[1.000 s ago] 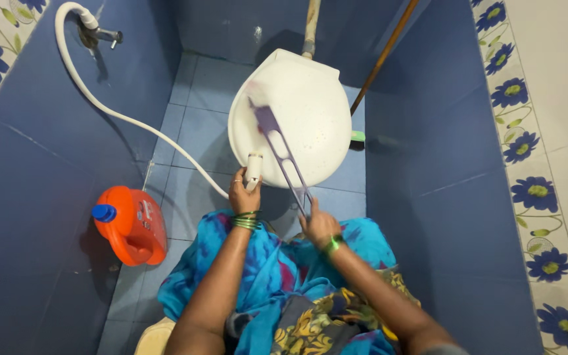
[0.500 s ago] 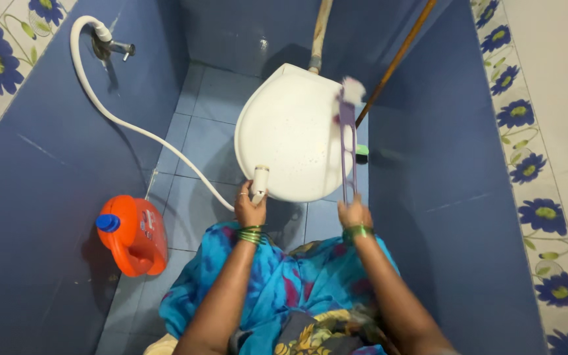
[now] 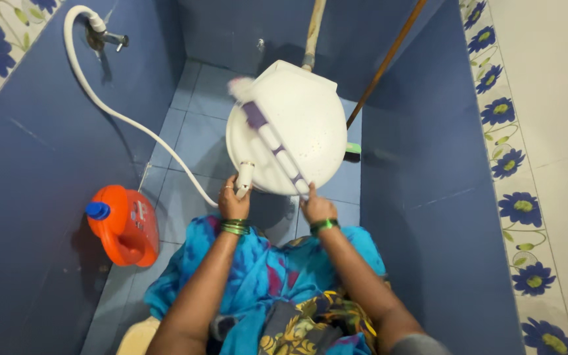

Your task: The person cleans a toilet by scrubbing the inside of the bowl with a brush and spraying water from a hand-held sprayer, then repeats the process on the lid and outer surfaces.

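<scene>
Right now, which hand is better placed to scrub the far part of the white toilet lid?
The right hand: it holds the brush, whose head already lies on the toilet lid. The left hand holds the spray nozzle.

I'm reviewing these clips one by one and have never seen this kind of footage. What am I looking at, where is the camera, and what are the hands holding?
There is no machine here: a person wears a camera on the head, so the one view looks straight down at their own arms. The left hand grips a white spray nozzle on a white hose that runs to a wall tap. The right hand holds a purple and white brush laid across the closed white toilet lid. An orange bottle with a blue cap stands on the blue tiled floor to the left.
</scene>
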